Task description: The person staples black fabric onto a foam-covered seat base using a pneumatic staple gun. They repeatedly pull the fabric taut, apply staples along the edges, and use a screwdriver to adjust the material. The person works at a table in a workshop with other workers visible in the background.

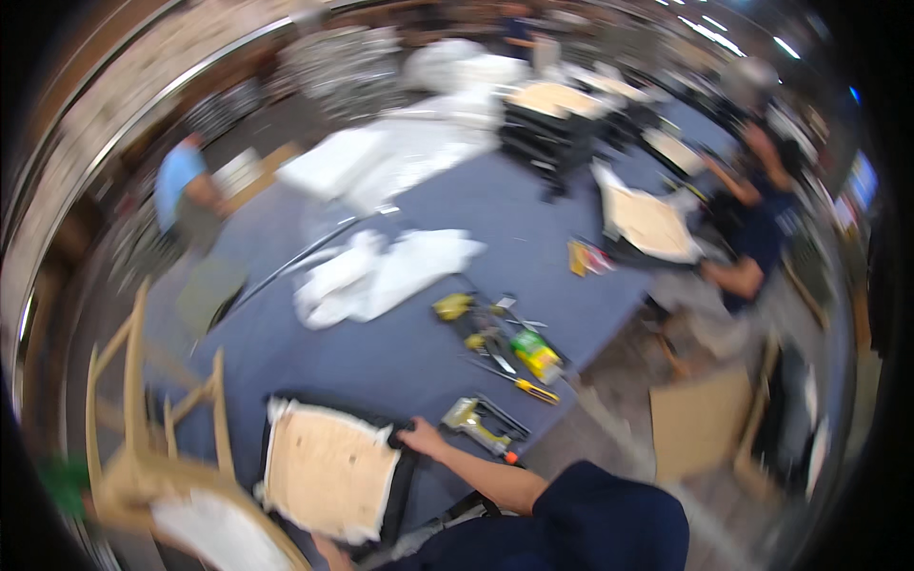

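A chair seat [328,466] lies underside up, its pale wooden board framed by black covering and a ragged white edge. My right hand [419,440] is closed on the black covering at its right side. At the near edge of the seat, my left hand [330,552] shows only in part, its fingers blurred. Just beyond my right hand rests a staple gun [481,425] with an orange fitting. A screwdriver [526,385] with a yellow handle lies farther off, beside a yellow-green packet [536,355] and other hand tools.
A wooden chair frame [143,428] stands upturned at the left. White sheeting [381,276] is bunched on the blue-grey table [533,238]. Stacked seats [547,128] are at the back. A co-worker [757,228] handles another seat [652,224] on the right; another person [186,186] stands far left.
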### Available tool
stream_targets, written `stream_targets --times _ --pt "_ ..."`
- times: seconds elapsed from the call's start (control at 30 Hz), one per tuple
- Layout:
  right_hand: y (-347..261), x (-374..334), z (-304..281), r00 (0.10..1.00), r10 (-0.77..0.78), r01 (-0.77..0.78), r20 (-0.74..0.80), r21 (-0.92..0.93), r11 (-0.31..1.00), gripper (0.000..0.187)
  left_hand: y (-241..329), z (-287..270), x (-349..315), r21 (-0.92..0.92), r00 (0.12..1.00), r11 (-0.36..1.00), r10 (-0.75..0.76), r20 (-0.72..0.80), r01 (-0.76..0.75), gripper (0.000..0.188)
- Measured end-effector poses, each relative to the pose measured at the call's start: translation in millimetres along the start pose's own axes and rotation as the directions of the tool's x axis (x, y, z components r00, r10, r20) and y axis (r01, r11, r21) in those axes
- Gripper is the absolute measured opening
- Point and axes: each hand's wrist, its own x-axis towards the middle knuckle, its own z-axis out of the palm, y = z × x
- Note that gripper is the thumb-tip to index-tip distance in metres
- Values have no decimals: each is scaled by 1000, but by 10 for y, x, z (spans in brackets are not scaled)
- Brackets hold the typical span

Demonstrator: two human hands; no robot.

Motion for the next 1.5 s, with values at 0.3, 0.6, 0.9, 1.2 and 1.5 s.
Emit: stream_targets --times 0.3,0.6,0.9,1.2,1.5 --pt "-2051 -66 -633 779 -621 611 85 115 783 45 -531 765 -519 1 708 901 -339 -620 433 86" --pt "-2671 -1185 -858 496 -867 845 -43 255 471 37 1151 979 -206 256 839 957 249 -484 -137 33" --pt "-2504 -1104 -751 411 -904 832 -120 455 318 39 2420 544 -420 -130 788 833 440 -431 -537 57" --pt "-2430 -269 -1223 622 -759 774 -191 295 560 47 2735 1044 -722 342 821 759 566 72 -554 43" --pt "-2162 162 -1626 785 -589 603 -190 446 661 44 2766 1786 -604 389 683 632 731 -12 -670 38"
